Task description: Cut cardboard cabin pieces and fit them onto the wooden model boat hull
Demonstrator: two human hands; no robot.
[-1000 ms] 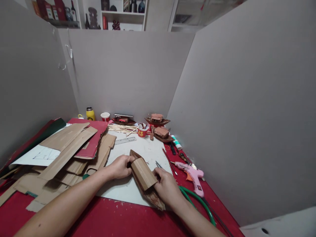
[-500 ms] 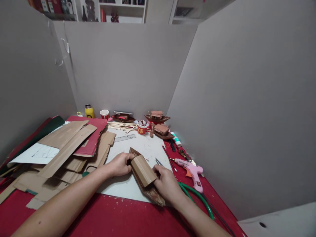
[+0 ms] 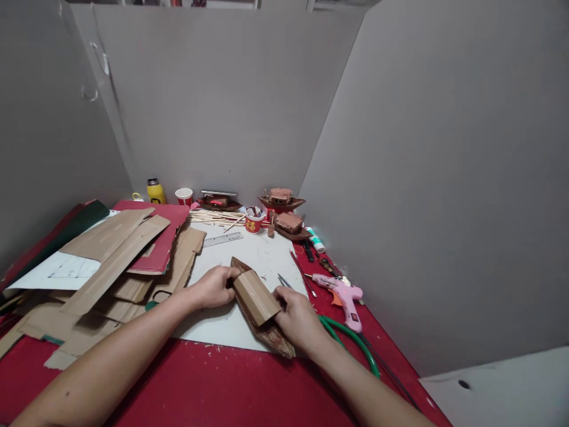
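Note:
A brown model boat [image 3: 278, 339] lies at a slant over the white sheet, its near end toward me. Across its middle sits a bent piece of tan cardboard [image 3: 256, 298], arched like a roof. My left hand [image 3: 217, 287] is closed at the far left edge of the cardboard and the boat's side, fingertips partly hidden. On the right side, my right hand [image 3: 297, 317] pinches the cardboard's near edge, with some fingers out of sight beneath it. A pointed metal tip [image 3: 283, 281] shows just beyond the right hand.
Cut cardboard [image 3: 115, 264] is heaped at left. A pink glue gun [image 3: 344, 295] and green loops [image 3: 351, 339] lie at right. Behind are a ruler [image 3: 223, 239], thin sticks [image 3: 213, 218], a red paper cup [image 3: 253, 220], finished model boats [image 3: 288, 224] and a yellow bottle [image 3: 155, 191]. Grey panels enclose the table.
The camera has tilted down a little, so the shelves at the top have nearly left the view. Both hands keep their hold on the cardboard and boat, with hardly any shift.

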